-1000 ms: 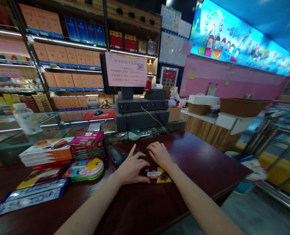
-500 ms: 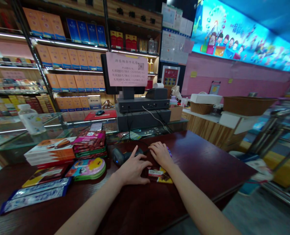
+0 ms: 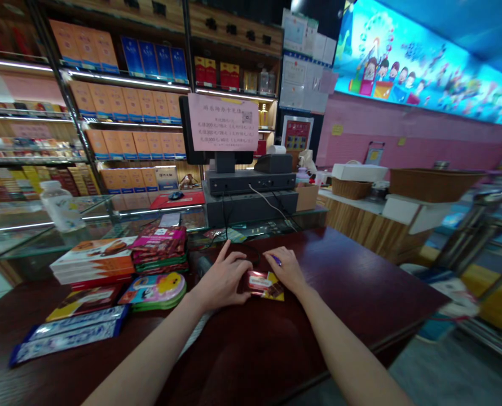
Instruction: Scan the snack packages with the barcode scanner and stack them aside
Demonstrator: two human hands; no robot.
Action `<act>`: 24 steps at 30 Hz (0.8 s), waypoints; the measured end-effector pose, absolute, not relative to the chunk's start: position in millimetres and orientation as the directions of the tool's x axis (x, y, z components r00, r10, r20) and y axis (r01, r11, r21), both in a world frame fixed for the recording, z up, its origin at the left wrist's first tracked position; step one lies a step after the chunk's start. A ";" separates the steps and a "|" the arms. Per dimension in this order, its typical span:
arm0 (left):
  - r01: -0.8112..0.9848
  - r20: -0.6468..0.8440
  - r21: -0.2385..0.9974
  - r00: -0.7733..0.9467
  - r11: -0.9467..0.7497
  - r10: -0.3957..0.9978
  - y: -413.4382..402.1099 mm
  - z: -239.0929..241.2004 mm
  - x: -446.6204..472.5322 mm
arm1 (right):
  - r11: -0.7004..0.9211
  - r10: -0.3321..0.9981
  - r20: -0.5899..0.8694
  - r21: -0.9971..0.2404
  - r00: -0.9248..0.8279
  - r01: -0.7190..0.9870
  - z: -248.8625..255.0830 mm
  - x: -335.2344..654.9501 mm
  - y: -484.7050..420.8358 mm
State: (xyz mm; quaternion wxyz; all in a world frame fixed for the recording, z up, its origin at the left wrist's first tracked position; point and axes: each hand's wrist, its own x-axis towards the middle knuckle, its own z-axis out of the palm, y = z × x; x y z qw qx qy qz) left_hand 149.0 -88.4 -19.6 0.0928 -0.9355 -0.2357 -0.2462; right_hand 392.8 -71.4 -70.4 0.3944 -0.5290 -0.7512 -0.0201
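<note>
A small red and yellow snack packet point(image 3: 263, 283) lies on the dark red wooden counter point(image 3: 352, 282) between my two hands. My left hand point(image 3: 219, 281) curls round the packet's left end, with the index finger stuck out forward. My right hand point(image 3: 287, 269) grips its right end, fingers bent over it. A bit of purple wrapper point(image 3: 276, 260) shows under my right fingers. A dark barcode scanner point(image 3: 203, 264) lies just behind my left hand and is mostly hidden by it.
Left of my hands lie a stack of orange boxes point(image 3: 92, 262), magenta packets point(image 3: 160, 243), a round cartoon pack point(image 3: 155, 285) and long blue-white bars point(image 3: 69, 335). Behind stand a cash register point(image 3: 249, 197) with a pink notice point(image 3: 223, 121), a glass case with a bottle point(image 3: 62, 206), and stocked shelves.
My hands have closed in on the packet from both sides and drawn it slightly nearer and left. My left hand now covers more of the scanner. The view has shifted a little.
</note>
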 end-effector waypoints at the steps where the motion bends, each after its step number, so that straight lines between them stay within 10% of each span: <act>1: 0.500 0.518 -0.064 0.757 -0.864 0.399 -87.5 -18.7 145.7 | 0.456 0.781 0.606 -0.388 -0.151 0.801 -69.4 391.3 -73.7; 24: 0.669 0.690 -0.164 0.603 -0.725 0.401 -98.6 -9.0 41.0 | 0.777 0.558 0.648 -0.188 -0.519 0.601 -53.1 321.7 -86.6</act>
